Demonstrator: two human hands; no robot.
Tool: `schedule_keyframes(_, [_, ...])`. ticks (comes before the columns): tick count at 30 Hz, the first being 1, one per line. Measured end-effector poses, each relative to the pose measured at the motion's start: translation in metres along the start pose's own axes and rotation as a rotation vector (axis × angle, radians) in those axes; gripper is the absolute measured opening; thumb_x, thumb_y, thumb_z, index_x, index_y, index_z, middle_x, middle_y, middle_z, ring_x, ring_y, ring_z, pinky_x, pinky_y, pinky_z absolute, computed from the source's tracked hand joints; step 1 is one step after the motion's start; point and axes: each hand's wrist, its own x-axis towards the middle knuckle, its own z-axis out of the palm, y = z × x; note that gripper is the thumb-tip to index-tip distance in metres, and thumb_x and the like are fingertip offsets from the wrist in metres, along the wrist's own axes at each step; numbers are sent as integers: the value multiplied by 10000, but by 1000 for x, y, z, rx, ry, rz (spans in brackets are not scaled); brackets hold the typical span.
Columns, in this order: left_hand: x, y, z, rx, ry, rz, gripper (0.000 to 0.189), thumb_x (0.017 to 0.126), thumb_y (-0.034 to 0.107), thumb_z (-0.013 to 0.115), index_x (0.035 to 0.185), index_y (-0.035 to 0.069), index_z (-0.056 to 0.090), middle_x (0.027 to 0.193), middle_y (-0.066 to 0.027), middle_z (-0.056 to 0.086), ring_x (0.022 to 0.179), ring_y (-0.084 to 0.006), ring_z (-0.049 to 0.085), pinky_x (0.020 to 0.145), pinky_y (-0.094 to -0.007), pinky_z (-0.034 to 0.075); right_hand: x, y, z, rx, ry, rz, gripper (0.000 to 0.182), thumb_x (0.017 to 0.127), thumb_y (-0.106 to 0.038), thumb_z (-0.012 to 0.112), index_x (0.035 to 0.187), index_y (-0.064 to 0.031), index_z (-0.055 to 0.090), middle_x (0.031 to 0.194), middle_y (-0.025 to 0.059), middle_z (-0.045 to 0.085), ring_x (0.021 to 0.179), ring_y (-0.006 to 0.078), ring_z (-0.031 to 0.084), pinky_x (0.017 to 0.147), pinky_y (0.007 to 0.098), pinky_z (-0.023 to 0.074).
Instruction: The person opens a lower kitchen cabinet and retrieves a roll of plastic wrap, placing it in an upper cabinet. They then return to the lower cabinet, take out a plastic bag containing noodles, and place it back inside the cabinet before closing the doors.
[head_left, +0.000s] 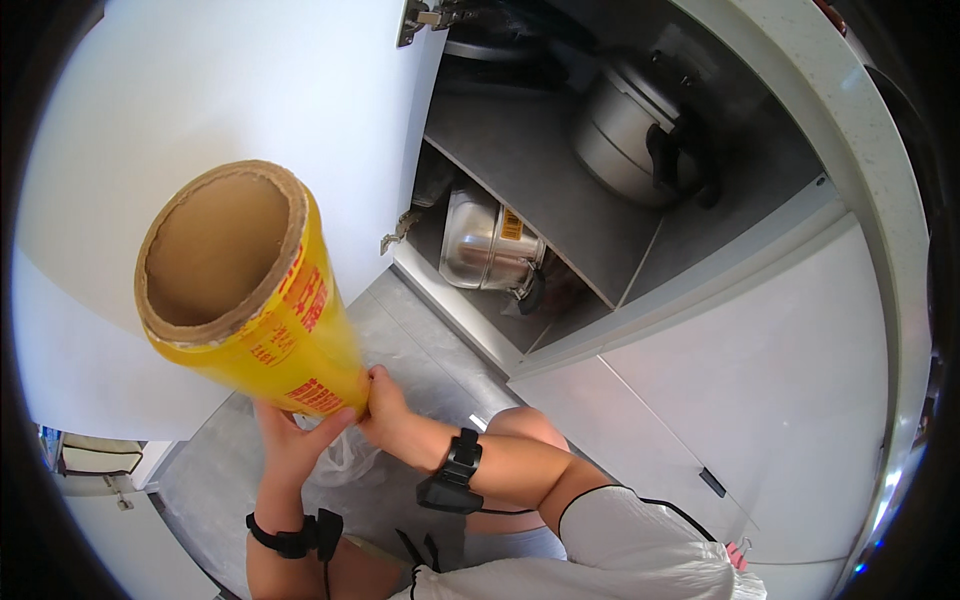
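Observation:
A large roll of plastic cling film (330, 345) with a thick cardboard core and a yellow, red-printed wrapper rises towards the camera, its open core end uppermost. My left hand (292, 442) holds the lower end of the roll from below, with the thumb across its side. On the right side of that same end, my right hand (386, 409) grips it, its fingers partly hidden by the roll. Black devices are strapped on both forearms. Beneath the hands a crumpled clear plastic bag (341, 457) lies on the grey floor.
A white cabinet door (337, 112) stands open at the left. Inside the cabinet, a pressure cooker (630, 127) stands on the grey shelf (517, 150), and a stainless steel pot (480, 240) lies below. Closed white cabinet fronts (712, 375) and a pale countertop edge (847, 97) are at the right.

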Motion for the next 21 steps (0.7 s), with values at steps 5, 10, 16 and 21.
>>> schedule_keyframes(5, [1, -2, 1, -8, 5, 5, 772, 671, 76, 818, 1291, 47, 360, 1224, -91, 522, 1146, -218, 531, 992, -377, 415, 8, 1, -4, 24, 21, -17, 424, 976, -348, 281, 1114, -13, 502, 1092, 128, 582, 1006, 244, 565, 874, 369, 458])
schedule_keyframes(10, [1, -1, 1, -17, 11, -20, 796, 670, 103, 829, 1297, 48, 343, 1229, -91, 510, 1152, -219, 518, 999, -377, 404, 0, -2, 0, 77, 22, 6, 281, 945, -271, 355, 987, -49, 522, 959, 79, 599, 885, 190, 566, 771, 314, 473])
schedule_keyframes(16, [2, 1, 1, -3, -2, -23, 796, 677, 131, 830, 1299, 48, 341, 1223, -94, 512, 1152, -224, 518, 992, -371, 406, -10, -7, 5, 80, 76, 5, 258, 928, -276, 387, 967, -59, 521, 921, 68, 590, 863, 185, 563, 737, 301, 474])
schedule_keyframes(21, [3, -3, 1, -7, -2, -6, 793, 675, 136, 830, 1297, 51, 346, 1222, -94, 516, 1156, -224, 517, 992, -374, 405, 11, 0, -7, 37, 57, -12, 267, 929, -285, 391, 991, -66, 529, 925, 59, 590, 864, 180, 564, 740, 297, 476])
